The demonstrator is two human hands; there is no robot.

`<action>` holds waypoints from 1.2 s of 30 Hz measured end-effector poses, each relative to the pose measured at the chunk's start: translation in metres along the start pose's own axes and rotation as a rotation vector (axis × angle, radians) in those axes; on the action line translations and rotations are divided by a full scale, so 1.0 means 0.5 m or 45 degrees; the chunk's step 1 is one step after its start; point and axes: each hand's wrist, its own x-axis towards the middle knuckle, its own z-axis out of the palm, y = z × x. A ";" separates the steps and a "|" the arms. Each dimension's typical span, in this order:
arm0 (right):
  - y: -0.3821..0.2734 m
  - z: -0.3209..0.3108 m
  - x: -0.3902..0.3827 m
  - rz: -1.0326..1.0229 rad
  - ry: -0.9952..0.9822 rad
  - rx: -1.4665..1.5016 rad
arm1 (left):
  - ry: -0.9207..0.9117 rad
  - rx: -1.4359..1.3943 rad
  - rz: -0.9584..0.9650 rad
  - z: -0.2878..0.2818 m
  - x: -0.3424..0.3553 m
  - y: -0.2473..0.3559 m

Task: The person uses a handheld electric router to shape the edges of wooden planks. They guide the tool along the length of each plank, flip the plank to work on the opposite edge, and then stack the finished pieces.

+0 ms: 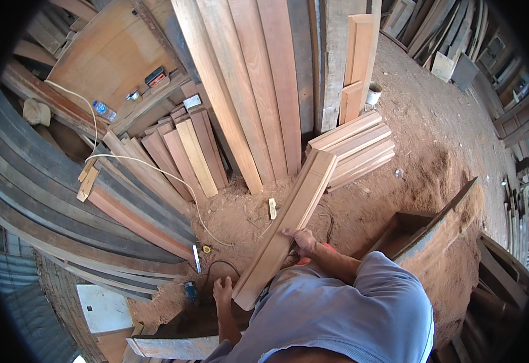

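Observation:
A long brown wooden board (282,233) with a stepped, grooved long edge slants across the middle, its lower end close to my body. My right hand (300,240) is closed on its right edge, thumb lying over the top face. Beside the board's lower left corner is my left hand (222,293), fingers apart and holding nothing; whether a fingertip touches the wood I cannot tell. The board's far end overlaps a stack of similar boards (355,145) on the sawdust-covered floor.
Tall planks (246,91) lean ahead, with shorter pieces (186,151) on their left. A white cable (186,187) crosses the floor near a pale power strip (272,209). A blue power tool (190,291) lies left of my left hand. A wooden trough (415,227) is at right.

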 end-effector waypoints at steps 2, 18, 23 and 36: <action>-0.016 -0.054 0.026 -0.032 0.013 0.150 | -0.289 -0.319 -0.371 -0.027 -0.044 0.051; -0.017 -0.146 0.140 -0.060 0.569 0.212 | -0.776 -1.202 -0.290 0.009 0.007 0.223; -0.016 -0.230 0.250 -0.152 0.717 0.271 | -0.748 -1.230 -0.126 0.036 -0.007 0.339; -0.235 -0.494 0.527 -0.044 0.945 0.310 | -0.586 -1.037 0.119 0.426 0.089 0.631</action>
